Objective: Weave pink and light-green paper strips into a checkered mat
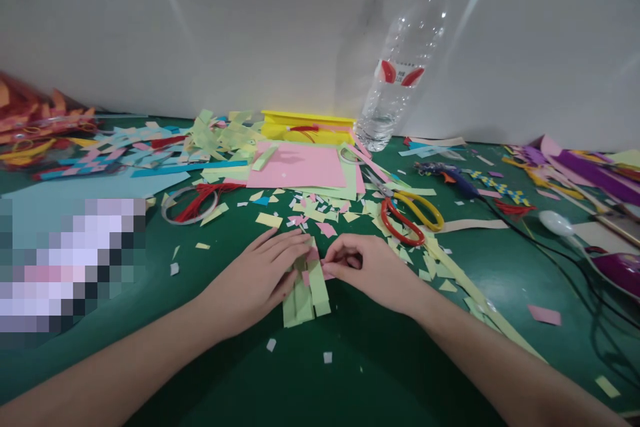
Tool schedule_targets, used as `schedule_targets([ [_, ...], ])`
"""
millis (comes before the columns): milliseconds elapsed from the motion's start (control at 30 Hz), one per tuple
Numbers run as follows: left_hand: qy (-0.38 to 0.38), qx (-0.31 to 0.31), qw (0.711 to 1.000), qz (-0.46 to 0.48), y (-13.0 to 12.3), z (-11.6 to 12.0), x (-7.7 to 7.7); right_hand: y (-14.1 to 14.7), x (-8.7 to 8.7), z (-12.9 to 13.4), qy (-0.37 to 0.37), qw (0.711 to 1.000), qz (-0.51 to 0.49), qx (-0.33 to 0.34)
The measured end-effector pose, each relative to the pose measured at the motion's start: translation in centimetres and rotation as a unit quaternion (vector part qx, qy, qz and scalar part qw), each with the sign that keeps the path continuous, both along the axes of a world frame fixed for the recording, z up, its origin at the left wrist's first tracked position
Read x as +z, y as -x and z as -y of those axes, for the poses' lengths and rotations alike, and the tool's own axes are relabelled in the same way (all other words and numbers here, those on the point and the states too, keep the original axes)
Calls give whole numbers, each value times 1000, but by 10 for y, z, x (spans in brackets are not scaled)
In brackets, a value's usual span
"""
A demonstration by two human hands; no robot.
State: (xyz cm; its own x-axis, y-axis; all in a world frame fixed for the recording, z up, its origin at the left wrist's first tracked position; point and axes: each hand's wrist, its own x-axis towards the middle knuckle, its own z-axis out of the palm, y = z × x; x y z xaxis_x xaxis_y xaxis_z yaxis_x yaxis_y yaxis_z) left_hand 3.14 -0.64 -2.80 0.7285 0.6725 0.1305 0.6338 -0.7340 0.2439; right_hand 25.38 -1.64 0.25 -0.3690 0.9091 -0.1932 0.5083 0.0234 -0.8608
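Note:
Several pale green paper strips (299, 301) lie side by side on the green table, with bits of pink paper showing between them. My left hand (267, 277) rests flat over their left and upper part, fingers stretched out and hiding some of the strips. At their right edge my right hand (370, 269) pinches the end of a pink paper strip (329, 271) between thumb and forefinger. The far part of this pink strip runs in among the green ones. Small paper scraps (327, 229) lie scattered just beyond both hands.
Scissors (407, 217) with red and yellow handles lie beyond my right hand. Pink sheets (300, 167) and a clear bottle (400, 60) stand near the wall. A tape ring (170, 210) lies left; a glue gun (445, 173) and a purple-handled tool (617, 272) lie right.

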Motion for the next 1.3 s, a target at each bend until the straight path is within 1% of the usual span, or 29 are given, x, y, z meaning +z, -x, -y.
schedule_targets([
  [200, 23, 0, 1000, 16, -1, 2, 4, 4, -2, 1, -40, 999, 32, -4],
  [333, 42, 5, 998, 35, -1, 3, 4, 4, -4, 2, -38, 999, 27, -5],
  [533, 54, -6, 998, 41, 0, 2, 4, 5, -3, 1, -38, 999, 29, -5],
  [767, 82, 20, 994, 72, -1, 2, 8, 7, -3, 2, -42, 999, 22, -5],
  [933, 82, 16, 992, 93, -2, 1, 9, 6, -4, 2, -50, 998, 30, 0],
  [1033, 92, 20, 990, 103, -2, 0, 8, 3, -2, 1, -61, 997, 42, 13],
  [1200, 101, 18, 986, 133, -2, -1, 11, -7, 9, -5, -90, 993, 75, 32],
  [1300, 103, 17, 986, 132, -2, -1, 12, -15, 14, -8, -101, 991, 66, 66],
])
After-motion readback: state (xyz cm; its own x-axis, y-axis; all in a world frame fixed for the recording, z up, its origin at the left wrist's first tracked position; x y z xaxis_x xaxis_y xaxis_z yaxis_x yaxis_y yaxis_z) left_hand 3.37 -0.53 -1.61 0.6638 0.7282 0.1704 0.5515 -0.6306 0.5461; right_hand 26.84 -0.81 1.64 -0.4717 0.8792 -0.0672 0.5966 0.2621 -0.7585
